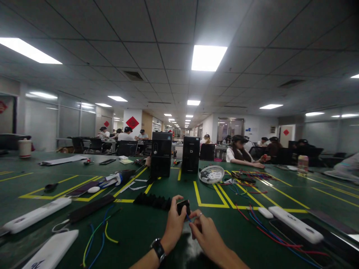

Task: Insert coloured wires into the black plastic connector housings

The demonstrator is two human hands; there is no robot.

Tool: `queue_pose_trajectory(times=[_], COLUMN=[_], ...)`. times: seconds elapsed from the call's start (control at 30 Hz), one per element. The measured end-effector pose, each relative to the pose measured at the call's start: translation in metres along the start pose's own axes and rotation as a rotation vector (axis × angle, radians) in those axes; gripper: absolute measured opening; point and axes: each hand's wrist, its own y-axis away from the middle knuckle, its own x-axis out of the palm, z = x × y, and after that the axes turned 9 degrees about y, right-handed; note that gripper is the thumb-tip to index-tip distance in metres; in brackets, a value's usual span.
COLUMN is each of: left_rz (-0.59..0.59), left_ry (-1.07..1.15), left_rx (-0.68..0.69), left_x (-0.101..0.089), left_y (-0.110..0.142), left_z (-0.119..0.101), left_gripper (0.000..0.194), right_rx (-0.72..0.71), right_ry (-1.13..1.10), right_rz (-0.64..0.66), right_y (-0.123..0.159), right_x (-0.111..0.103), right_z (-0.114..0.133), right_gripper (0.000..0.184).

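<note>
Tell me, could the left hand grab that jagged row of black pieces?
Probably yes: the row lies close by the left hand, nothing visibly between, though that hand holds a small black block.

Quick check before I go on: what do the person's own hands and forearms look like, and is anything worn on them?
Both are ungloved, and the forearms are bare as far as they show. The left hand has a dark wristwatch at its wrist; its dial cannot be read. The right hand wears a pale, shiny ring.
</note>
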Motion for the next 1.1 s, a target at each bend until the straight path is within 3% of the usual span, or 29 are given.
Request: queue_pose_trajectory(times=[0.2, 0.47, 0.73, 0.83, 0.93, 1.1], left_rz=[-0.079, 0.056, -0.004, -0.019, -0.010, 0.027], left_ry=[-0.030, -0.166, -0.035, -0.063, 0.052, 0.257], left_rx=[-0.012, 0.157, 0.072, 0.076, -0.012, -0.124], left_x=[0.000, 0.000, 0.003, 0.001, -0.001, -0.002], left_y=[0.004, -0.002, 0.002, 0.001, -0.002, -0.005], left_z=[0.002, -0.012, -0.011, -0.010, -0.012, -0.015], left_gripper=[0.033, 0.016, 0.019, 0.026, 0.040, 0.042], right_rx=[-0.086, -0.060, -0.122, -0.048, 0.022, 0.074], right_ry=[0.026, 0.097, 0.050, 0.019, -0.030, -0.072], right_rz=[0.019, -0.076, -0.067, -0.089, -0.098, 0.026], right_y=[0.004, 0.001, 0.004, 0.001, -0.001, -0.001], right_x=[-0.003, -0.016, -0.002, 0.000, -0.002, 0.000], right_z=[0.007, 0.011, 0.007, 0.004, 0.003, 0.005], right_gripper=[0.015, 0.019, 0.016, 0.013, 0.013, 0.022])
